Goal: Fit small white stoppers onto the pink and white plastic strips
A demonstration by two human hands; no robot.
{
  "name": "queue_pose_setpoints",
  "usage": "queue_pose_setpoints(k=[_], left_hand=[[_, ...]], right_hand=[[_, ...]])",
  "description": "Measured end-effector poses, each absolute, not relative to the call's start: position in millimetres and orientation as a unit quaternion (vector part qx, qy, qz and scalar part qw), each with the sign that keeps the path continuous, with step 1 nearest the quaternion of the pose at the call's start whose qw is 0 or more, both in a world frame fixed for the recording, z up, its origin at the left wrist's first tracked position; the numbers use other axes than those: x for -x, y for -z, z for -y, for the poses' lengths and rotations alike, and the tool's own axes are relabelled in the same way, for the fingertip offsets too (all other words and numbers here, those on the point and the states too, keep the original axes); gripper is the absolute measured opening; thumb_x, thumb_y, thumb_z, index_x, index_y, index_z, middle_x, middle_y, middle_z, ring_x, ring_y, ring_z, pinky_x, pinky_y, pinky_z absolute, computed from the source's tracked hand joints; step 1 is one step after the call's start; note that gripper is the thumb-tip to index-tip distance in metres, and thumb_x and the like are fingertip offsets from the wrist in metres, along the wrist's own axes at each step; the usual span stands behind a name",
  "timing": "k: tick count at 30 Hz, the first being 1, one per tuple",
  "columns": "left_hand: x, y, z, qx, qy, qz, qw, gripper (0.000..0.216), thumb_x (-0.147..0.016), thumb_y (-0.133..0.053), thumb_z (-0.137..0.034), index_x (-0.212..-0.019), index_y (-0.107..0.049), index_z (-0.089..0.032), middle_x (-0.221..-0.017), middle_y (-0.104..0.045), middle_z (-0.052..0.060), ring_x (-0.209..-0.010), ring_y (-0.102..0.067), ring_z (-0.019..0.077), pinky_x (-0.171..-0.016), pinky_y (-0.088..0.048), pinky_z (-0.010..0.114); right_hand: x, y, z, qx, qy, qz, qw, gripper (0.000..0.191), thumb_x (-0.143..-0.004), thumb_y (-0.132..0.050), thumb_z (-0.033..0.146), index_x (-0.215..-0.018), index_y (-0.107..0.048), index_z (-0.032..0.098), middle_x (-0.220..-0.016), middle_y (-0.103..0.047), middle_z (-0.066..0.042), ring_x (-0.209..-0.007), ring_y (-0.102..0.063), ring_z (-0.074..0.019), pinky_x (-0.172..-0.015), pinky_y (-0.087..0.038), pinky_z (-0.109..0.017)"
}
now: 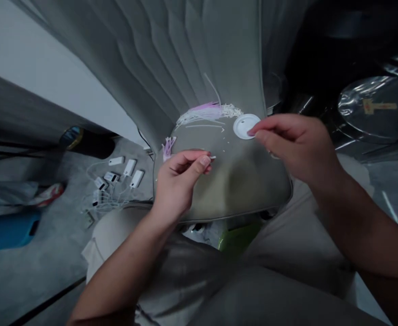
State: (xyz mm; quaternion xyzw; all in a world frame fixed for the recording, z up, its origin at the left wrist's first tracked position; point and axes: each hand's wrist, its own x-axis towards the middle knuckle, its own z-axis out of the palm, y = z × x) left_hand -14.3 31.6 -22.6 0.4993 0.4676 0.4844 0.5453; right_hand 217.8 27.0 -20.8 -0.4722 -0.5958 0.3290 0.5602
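My left hand is closed in a pinch on a thin white plastic tie whose tip sticks out past the thumb. My right hand pinches the edge of a round white tag over a grey padded seat. A bundle of white and pink ties lies at the back of the seat, a few pink ties at its left edge. Loose single ties lie between them.
On the grey floor to the left lie several small white rectangular tags with strings. A blue object sits at far left. Shiny plastic-wrapped items stand at the right. My legs in light trousers fill the foreground.
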Motion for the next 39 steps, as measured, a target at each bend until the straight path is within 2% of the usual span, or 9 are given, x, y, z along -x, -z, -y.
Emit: queue_pose_setpoints(k=[5,10,15,24,29,35,39], left_hand=[[29.5,11.5,-13.9,-0.493,-0.523,-0.418,0.555,0.009,-0.079,-0.084,-0.031,-0.085,-0.081,-0.024,-0.079,-0.074,-0.001,-0.069,-0.064,0.0067,-0.068,-0.053,0.019],[42.5,1.7,-10.5,-0.485,-0.548,-0.369,0.573,0.006,-0.082,-0.081,-0.029,-0.085,-0.080,-0.024,-0.081,-0.075,-0.002,-0.071,-0.065,0.0074,-0.070,-0.055,0.020],[51.0,-4.2,-7.7,-0.479,-0.577,-0.364,0.553,0.008,-0.083,-0.081,-0.030,-0.087,-0.080,-0.023,-0.080,-0.075,-0.001,-0.073,-0.067,0.0082,-0.070,-0.056,0.020],[51.6,-2.6,-7.4,-0.478,-0.598,-0.329,0.552,0.003,-0.084,-0.079,-0.022,-0.086,-0.080,-0.023,-0.082,-0.076,-0.003,-0.075,-0.069,0.0065,-0.072,-0.056,0.018],[47.5,-1.8,-8.4,-0.472,-0.588,-0.370,0.543,0.009,-0.081,-0.082,-0.031,-0.083,-0.079,-0.023,-0.082,-0.075,-0.001,-0.076,-0.069,0.0112,-0.073,-0.058,0.026],[43.7,0.2,-8.2,-0.457,-0.581,-0.377,0.558,0.012,-0.080,-0.083,-0.034,-0.084,-0.078,-0.024,-0.084,-0.075,0.000,-0.077,-0.069,0.0118,-0.076,-0.059,0.027],[43.0,2.3,-7.4,-0.451,-0.588,-0.385,0.550,0.012,-0.080,-0.083,-0.034,-0.084,-0.078,-0.024,-0.085,-0.075,0.000,-0.076,-0.069,0.0117,-0.076,-0.059,0.028]], right_hand=[[-163.0,1.9,-3.9,0.455,-0.312,0.673,0.492,0.005,-0.084,-0.074,0.019,-0.085,-0.077,0.023,-0.063,-0.069,0.006,-0.051,-0.058,-0.0070,-0.044,-0.042,-0.018],[-134.1,-7.5,0.2,0.463,-0.263,0.679,0.505,0.003,-0.087,-0.073,0.023,-0.087,-0.076,0.025,-0.074,-0.073,0.005,-0.059,-0.062,-0.0088,-0.054,-0.050,-0.023],[-117.8,-11.7,1.6,0.473,-0.243,0.665,0.524,0.004,-0.089,-0.071,0.025,-0.089,-0.075,0.028,-0.073,-0.071,0.002,-0.063,-0.064,-0.0144,-0.049,-0.046,-0.028],[-107.5,-8.8,3.4,0.433,-0.252,0.656,0.564,0.014,-0.085,-0.072,0.015,-0.089,-0.071,0.028,-0.082,-0.073,0.001,-0.081,-0.070,-0.0180,-0.050,-0.046,-0.027],[-111.6,-6.7,3.8,0.454,-0.257,0.664,0.536,0.008,-0.087,-0.072,0.023,-0.091,-0.072,0.030,-0.082,-0.073,0.000,-0.070,-0.068,-0.0187,-0.050,-0.049,-0.032],[-116.8,-5.2,-0.2,0.460,-0.239,0.681,0.517,0.012,-0.085,-0.076,0.026,-0.095,-0.074,0.033,-0.082,-0.075,0.004,-0.055,-0.058,-0.0136,-0.051,-0.049,-0.032],[-120.5,-9.1,-2.0,0.457,-0.229,0.698,0.501,0.012,-0.086,-0.075,0.026,-0.093,-0.075,0.035,-0.083,-0.076,0.005,-0.063,-0.064,-0.0156,-0.057,-0.054,-0.033]])
